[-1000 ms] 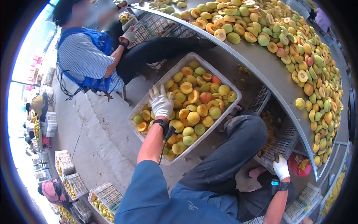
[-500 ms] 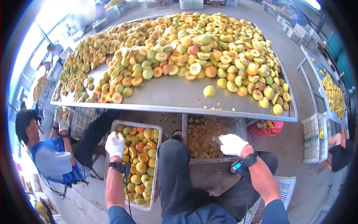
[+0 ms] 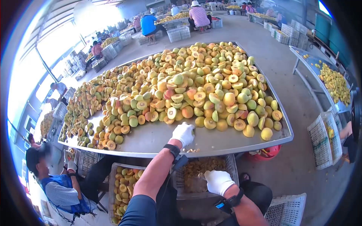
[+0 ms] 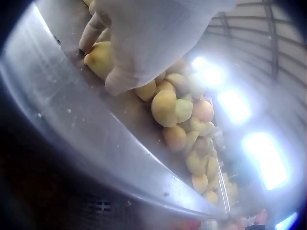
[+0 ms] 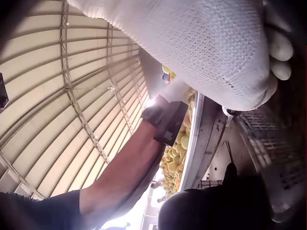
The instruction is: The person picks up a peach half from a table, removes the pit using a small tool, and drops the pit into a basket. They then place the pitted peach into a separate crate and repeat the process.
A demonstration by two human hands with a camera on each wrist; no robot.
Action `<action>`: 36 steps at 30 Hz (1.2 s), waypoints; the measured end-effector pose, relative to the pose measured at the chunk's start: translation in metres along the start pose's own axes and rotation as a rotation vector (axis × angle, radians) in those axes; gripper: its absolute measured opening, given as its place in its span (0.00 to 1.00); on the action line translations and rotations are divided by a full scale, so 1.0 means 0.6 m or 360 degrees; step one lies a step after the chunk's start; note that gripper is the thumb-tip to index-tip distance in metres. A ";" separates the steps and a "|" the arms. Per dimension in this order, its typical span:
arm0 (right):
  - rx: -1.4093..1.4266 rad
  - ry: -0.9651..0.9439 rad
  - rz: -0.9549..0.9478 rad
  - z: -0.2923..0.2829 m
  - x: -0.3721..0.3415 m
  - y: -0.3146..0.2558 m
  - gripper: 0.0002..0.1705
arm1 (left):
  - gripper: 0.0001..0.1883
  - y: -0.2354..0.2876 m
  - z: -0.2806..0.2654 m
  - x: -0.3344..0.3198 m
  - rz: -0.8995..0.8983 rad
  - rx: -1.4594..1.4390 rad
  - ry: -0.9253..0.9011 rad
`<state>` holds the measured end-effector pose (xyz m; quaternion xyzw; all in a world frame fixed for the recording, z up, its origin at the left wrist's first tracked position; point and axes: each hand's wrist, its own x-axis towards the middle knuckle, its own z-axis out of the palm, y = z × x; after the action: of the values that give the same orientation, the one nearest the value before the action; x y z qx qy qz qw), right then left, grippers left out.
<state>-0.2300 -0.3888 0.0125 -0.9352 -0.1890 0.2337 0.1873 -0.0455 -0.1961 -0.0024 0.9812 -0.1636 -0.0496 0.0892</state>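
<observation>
My gloved left hand (image 3: 183,134) is over the front strip of the metal table (image 3: 151,138), just before a heap of halved yellow peaches (image 3: 196,101). Its thumb and fingers pinch a yellow-green peach half (image 4: 99,59), seen in the left wrist view close over the metal top. Below the table edge, my gloved right hand (image 3: 218,182) grips a small metal tool (image 5: 231,112) with a rounded end; its handle is hidden in the curled fingers. That hand hovers over a crate (image 3: 232,169) of brown pits and scraps (image 3: 203,165).
A crate (image 3: 112,196) of peach halves stands by my left leg. A seated person in a blue vest (image 3: 75,196) works at the left. White crates (image 3: 320,145) stand at the right near another table (image 3: 315,69). A red container (image 3: 266,152) sits under the table corner.
My left hand has moved from the crate of peach halves up onto the table and now pinches a peach half. The right hand stays near the scrap crate with its tool. The head view has turned toward the table.
</observation>
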 end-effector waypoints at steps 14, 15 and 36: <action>0.0353 0.0873 -0.0497 0.015 -0.023 -0.046 0.09 | 0.36 0.018 -0.054 -0.229 -0.0466 -0.3507 -0.0316; 0.0471 0.0962 -0.0519 0.013 -0.018 -0.051 0.10 | 0.37 0.020 -0.049 -0.232 -0.0532 -0.3537 -0.0345; 0.0477 0.1129 -0.0272 0.011 0.033 -0.097 0.10 | 0.28 0.026 -0.030 -0.220 -0.0362 -0.3476 -0.0172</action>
<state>-0.2326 -0.3287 0.0256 -0.9011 -0.1535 -0.0953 0.3943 -0.1723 -0.1641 0.0270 0.3797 0.0563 -0.2185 0.8972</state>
